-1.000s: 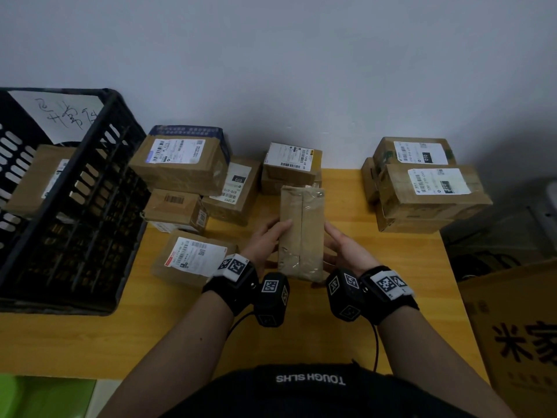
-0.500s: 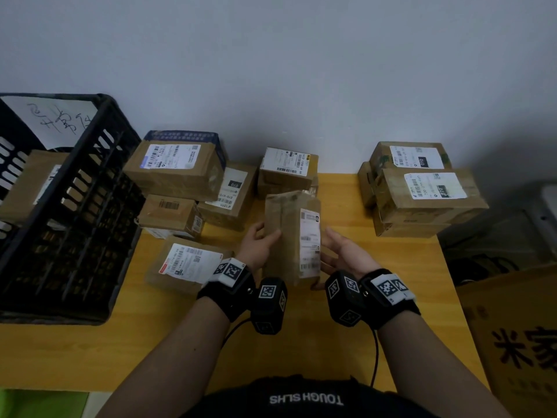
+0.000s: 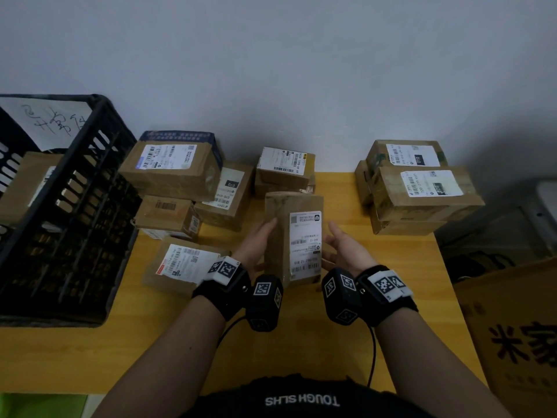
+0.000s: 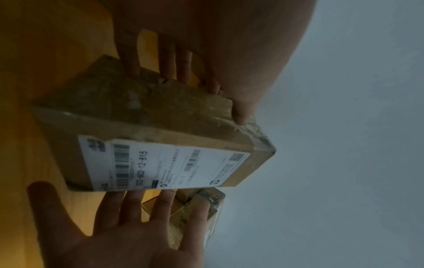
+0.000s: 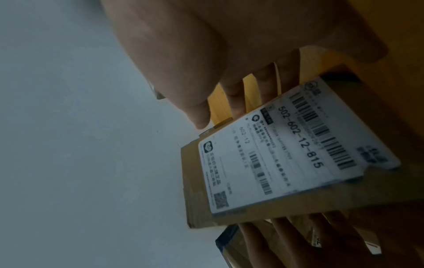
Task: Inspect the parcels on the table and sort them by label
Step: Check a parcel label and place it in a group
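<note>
Parcel (image 3: 281,236) upright between my palms: left hand (image 3: 256,241) with straight fingers flat on its side, right hand (image 3: 346,244) spread, fingertips touching the label (image 3: 305,244) edge.

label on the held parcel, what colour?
White with black print and barcodes, on the held parcel; label clearest in the right wrist view.

Black slotted plastic crate (image 3: 75,224) at surface's (image 3: 301,351) left end; handwritten paper sheet (image 3: 51,122) inside its far wall. Large printed carton (image 3: 518,336) beside surface, right. Grey wall (image 3: 271,70) behind.
</note>
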